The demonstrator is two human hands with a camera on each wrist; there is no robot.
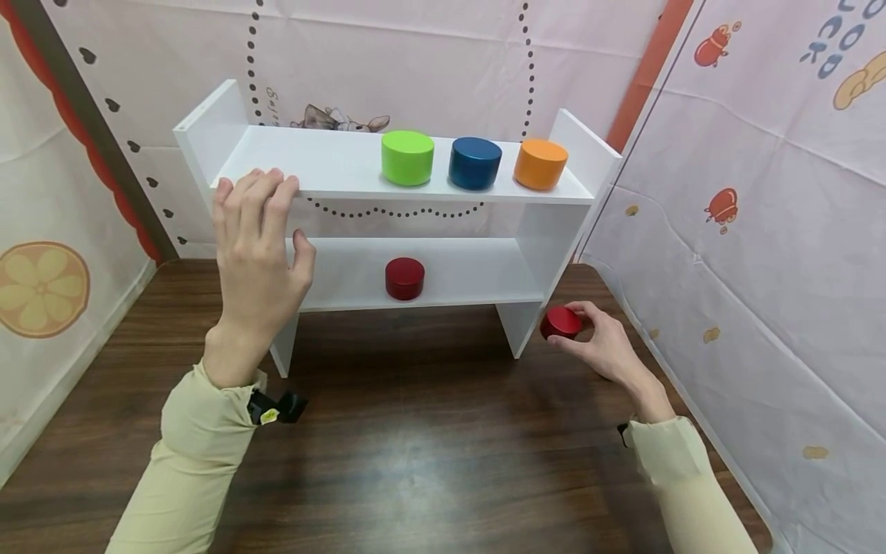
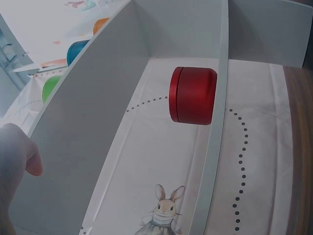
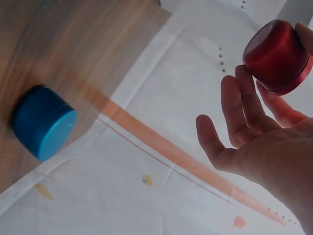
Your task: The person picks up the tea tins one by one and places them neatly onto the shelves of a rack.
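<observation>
My right hand [image 1: 607,346] pinches a small red round tin [image 1: 562,322] between thumb and fingers, off the right side of the white shelf unit. In the right wrist view the same red tin [image 3: 276,56] is held tilted, with the other fingers spread. My left hand [image 1: 259,254] is raised at the left of the unit, fingers extended near the upper board's front edge; whether it touches the board I cannot tell. Another red tin [image 1: 404,279] stands on the lower board. Green [image 1: 408,158], dark blue [image 1: 474,164] and orange [image 1: 541,165] tins stand on the upper board.
The white shelf unit [image 1: 415,305] stands on a dark wooden table [image 1: 401,431]. In the right wrist view, a blue tin [image 3: 44,122] sits on the wood near the table's edge. Printed cloth walls [image 1: 727,292] enclose the back and sides.
</observation>
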